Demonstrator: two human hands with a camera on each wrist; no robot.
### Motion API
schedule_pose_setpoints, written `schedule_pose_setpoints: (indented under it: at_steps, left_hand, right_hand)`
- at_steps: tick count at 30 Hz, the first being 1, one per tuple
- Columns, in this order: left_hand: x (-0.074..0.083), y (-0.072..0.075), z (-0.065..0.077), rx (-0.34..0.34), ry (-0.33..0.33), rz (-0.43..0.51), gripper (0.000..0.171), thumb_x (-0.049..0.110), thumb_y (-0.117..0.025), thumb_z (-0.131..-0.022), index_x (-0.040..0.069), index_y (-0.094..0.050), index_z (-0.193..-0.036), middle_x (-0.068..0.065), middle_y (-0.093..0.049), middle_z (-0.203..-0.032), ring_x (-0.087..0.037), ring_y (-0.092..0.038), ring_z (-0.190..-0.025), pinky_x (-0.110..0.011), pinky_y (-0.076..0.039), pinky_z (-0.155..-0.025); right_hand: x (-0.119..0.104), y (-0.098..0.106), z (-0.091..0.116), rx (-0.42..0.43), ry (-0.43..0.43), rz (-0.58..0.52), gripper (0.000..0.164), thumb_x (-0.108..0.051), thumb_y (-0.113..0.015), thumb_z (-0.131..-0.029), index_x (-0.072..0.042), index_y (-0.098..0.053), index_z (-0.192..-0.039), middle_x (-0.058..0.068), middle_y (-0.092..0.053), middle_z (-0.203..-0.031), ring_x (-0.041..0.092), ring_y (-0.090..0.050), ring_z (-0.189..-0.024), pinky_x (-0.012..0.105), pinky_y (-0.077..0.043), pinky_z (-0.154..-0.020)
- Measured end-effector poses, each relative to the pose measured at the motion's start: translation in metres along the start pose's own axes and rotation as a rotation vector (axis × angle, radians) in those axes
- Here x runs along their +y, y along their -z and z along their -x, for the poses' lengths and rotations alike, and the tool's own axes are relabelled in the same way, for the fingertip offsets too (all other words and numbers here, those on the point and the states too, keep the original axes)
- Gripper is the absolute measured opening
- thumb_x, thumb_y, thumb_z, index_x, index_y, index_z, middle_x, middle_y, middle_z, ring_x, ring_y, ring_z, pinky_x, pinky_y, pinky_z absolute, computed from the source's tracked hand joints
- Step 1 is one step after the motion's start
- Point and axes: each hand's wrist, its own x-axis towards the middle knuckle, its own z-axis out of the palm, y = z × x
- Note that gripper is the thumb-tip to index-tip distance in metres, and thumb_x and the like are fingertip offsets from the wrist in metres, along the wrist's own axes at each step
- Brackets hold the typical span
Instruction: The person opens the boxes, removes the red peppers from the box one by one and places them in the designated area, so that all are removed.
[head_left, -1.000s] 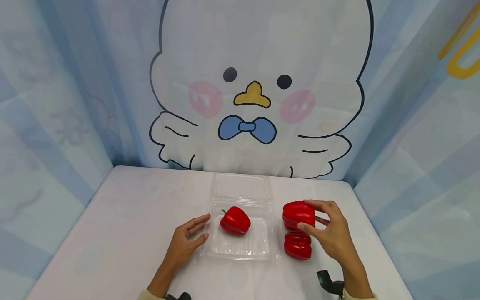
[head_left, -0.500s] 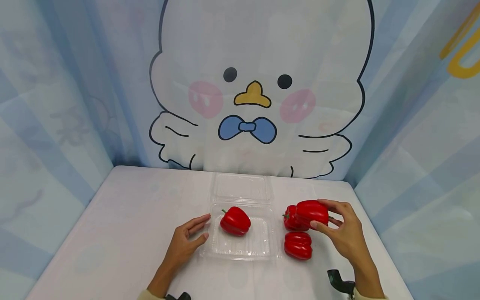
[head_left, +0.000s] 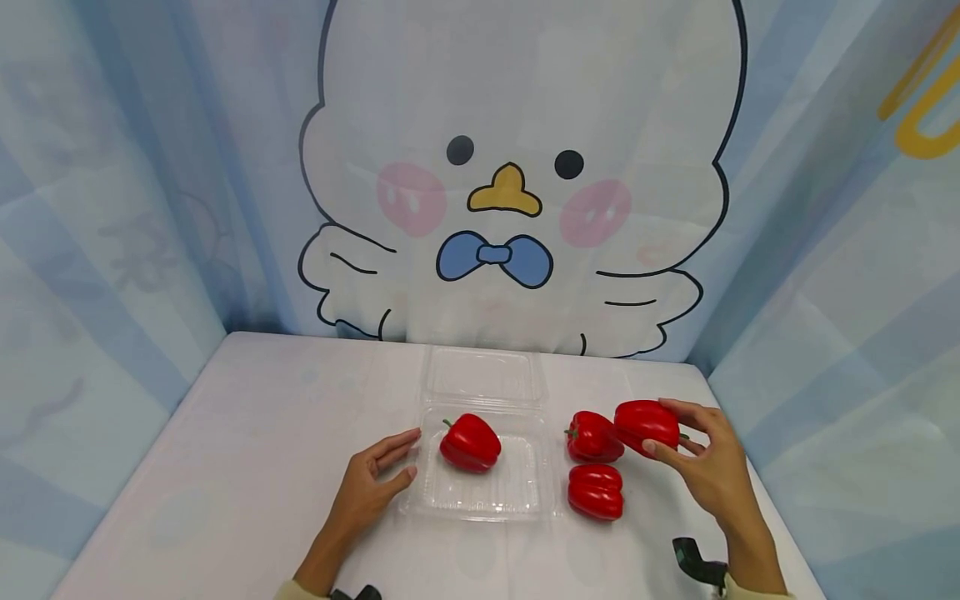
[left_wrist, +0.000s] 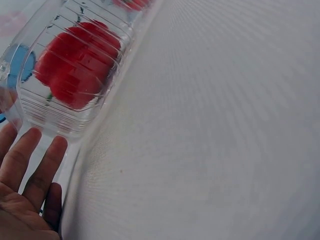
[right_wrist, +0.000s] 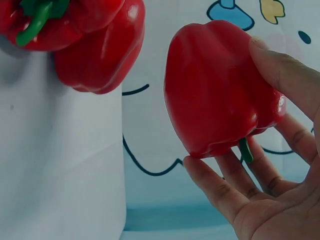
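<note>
R hand [head_left: 708,458] gripping red pepper [head_left: 647,425], smooth skin prob. risking a slip.
It's sitting in a thumb/fingertip pinch, R of clear box [head_left: 517,493], nr rear pepper [head_left: 594,438]; a low swing could be knocking that one. L hand [head_left: 367,490] is lying apart from R, fingers straight at box edge, not clamping, so a bump might be shifting the light-looking plastic.
</note>
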Motion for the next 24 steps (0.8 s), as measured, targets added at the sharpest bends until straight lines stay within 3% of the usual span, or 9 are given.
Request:
schedule_pose_setpoints:
  at_steps: [1, 8, 11, 17, 20, 24]
  left_hand:
    - [0.0, 0.0, 0.0, 0.0, -0.002, 0.002, 0.051, 0.002, -0.076, -0.095, 0.011, -0.065, -0.144, -0.008, -0.066, -0.149, -0.026, -0.063, -0.14, -0.009, -0.045, -0.106]
    - [-0.001, 0.001, 0.0, -0.007, -0.013, 0.01, 0.051, 0.002, -0.076, -0.095, 0.01, -0.065, -0.144, -0.009, -0.066, -0.15, -0.027, -0.063, -0.14, -0.009, -0.045, -0.106]
    - [-0.001, 0.001, 0.0, -0.009, -0.017, 0.009, 0.051, 0.003, -0.076, -0.095, 0.01, -0.065, -0.144, -0.009, -0.066, -0.15, -0.028, -0.062, -0.14, -0.009, -0.045, -0.106]
    - [-0.002, 0.001, 0.0, -0.01, -0.022, 0.009, 0.051, 0.003, -0.077, -0.095, 0.011, -0.065, -0.144, -0.009, -0.066, -0.15, -0.028, -0.062, -0.14, -0.008, -0.044, -0.107]
    - [-0.002, 0.001, 0.0, -0.011, -0.028, 0.01, 0.051, 0.003, -0.077, -0.095, 0.01, -0.065, -0.144, -0.01, -0.065, -0.15, -0.028, -0.062, -0.14, -0.008, -0.044, -0.107]
    - [-0.002, 0.001, 0.0, -0.009, -0.039, 0.014, 0.051, 0.002, -0.076, -0.094, 0.009, -0.065, -0.144, -0.011, -0.066, -0.149, -0.029, -0.063, -0.14, -0.008, -0.045, -0.106]
  right_hand:
    - [0.001, 0.001, 0.0, 0.001, -0.004, -0.001, 0.073, -0.025, -0.091, -0.086, -0.013, -0.058, -0.151, 0.018, -0.051, -0.148, 0.036, -0.056, -0.13, 0.031, -0.059, -0.095]
    - [0.013, 0.005, -0.004, 0.001, -0.048, 0.008, 0.074, -0.023, -0.09, -0.087, -0.013, -0.056, -0.152, 0.02, -0.05, -0.149, 0.039, -0.055, -0.131, 0.041, -0.059, -0.097]
    - [0.018, 0.005, -0.005, -0.003, -0.067, 0.003, 0.074, -0.021, -0.089, -0.088, -0.011, -0.055, -0.152, 0.023, -0.048, -0.149, 0.042, -0.054, -0.132, 0.055, -0.054, -0.099]
    - [0.029, 0.005, -0.007, 0.006, -0.089, 0.007, 0.075, -0.02, -0.089, -0.088, -0.01, -0.054, -0.153, 0.024, -0.048, -0.15, 0.045, -0.054, -0.133, 0.059, -0.055, -0.1]
    - [0.035, 0.005, -0.009, -0.001, -0.108, 0.013, 0.075, -0.021, -0.089, -0.088, -0.01, -0.054, -0.153, 0.024, -0.048, -0.151, 0.046, -0.053, -0.134, 0.055, -0.06, -0.098]
    - [0.045, 0.007, -0.012, -0.016, -0.129, 0.021, 0.074, -0.02, -0.089, -0.088, -0.01, -0.055, -0.153, 0.025, -0.047, -0.151, 0.047, -0.051, -0.135, 0.035, -0.066, -0.087]
